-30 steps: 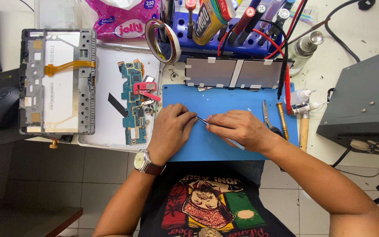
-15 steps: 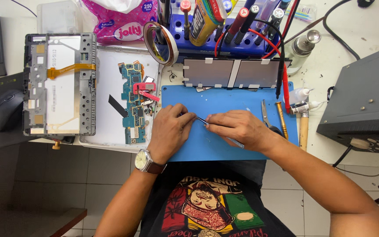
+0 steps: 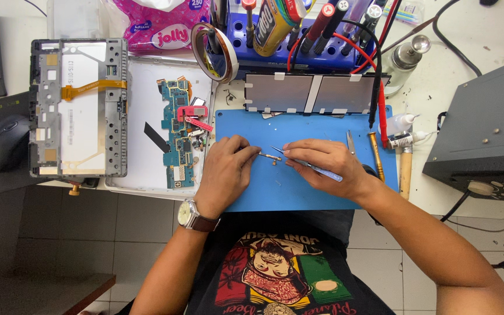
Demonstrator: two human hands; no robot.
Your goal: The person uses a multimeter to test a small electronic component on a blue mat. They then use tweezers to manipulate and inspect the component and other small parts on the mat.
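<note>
A white workbench (image 3: pixel 468 35) is seen from above, crowded with repair gear; a dark instrument box (image 3: pixel 485 134) sits at the right edge, and a grey tablet frame (image 3: pixel 78 108) with an orange ribbon cable lies at the left; beside the frame a blue-green circuit board (image 3: pixel 177 133) rests on a white back cover (image 3: pixel 141 163). A silver battery pack (image 3: pixel 313 93) lies along the top edge of a blue work mat (image 3: pixel 263 192), on which both hands are placed. The left hand (image 3: pixel 226 175), with a wristwatch, is pressed fingers-together onto one end of a small metal part (image 3: pixel 270 157) that lies on the mat between the hands; the right hand (image 3: pixel 325 166) is closed around slim tweezers (image 3: pixel 307 165), whose tips are brought to the part. The step in hand is judged to be fine work on this small part, held steady by one hand and picked at by the other; a light, precise touch at the tweezer tips would be called for next, with the part kept pinned so it is not flicked away.
</note>
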